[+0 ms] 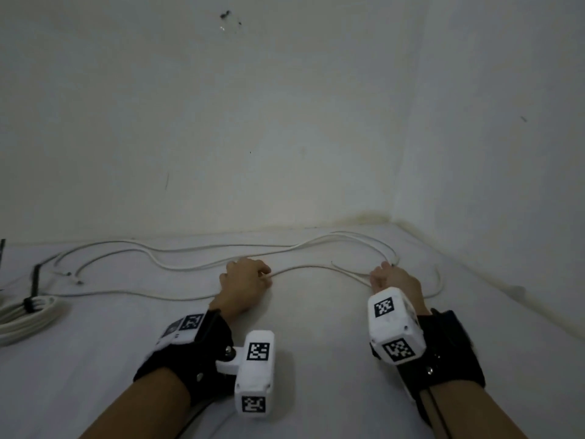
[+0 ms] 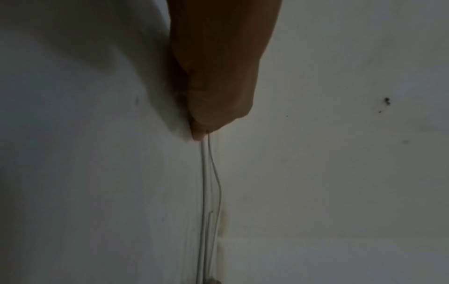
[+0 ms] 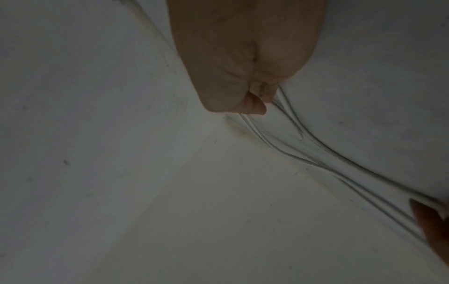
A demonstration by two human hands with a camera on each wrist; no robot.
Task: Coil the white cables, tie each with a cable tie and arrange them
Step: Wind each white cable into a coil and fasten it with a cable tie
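Note:
Several loose white cable strands [image 1: 316, 266] sprawl across the far part of the white surface [image 1: 316, 327]. My left hand [image 1: 266, 275] grips one strand near the middle, fingers curled round it. In the left wrist view my left hand [image 2: 200, 132] pinches the cable [image 2: 202, 182], which runs away below it. Further right, my right hand [image 1: 384, 270] holds cable strands too. The right wrist view has my right hand [image 3: 262, 100] pinching the strands [image 3: 359, 167], which lead to my left hand [image 3: 430, 221]. A coiled white bundle [image 1: 28, 318] bound by a black tie [image 1: 30, 304] lies at the far left.
A loose black cable tie [image 1: 35, 280] lies just beyond the coiled bundle. Walls close the surface off at the back and on the right, meeting in a corner [image 1: 389, 217]. Cable ends [image 1: 77, 282] lie at the back left.

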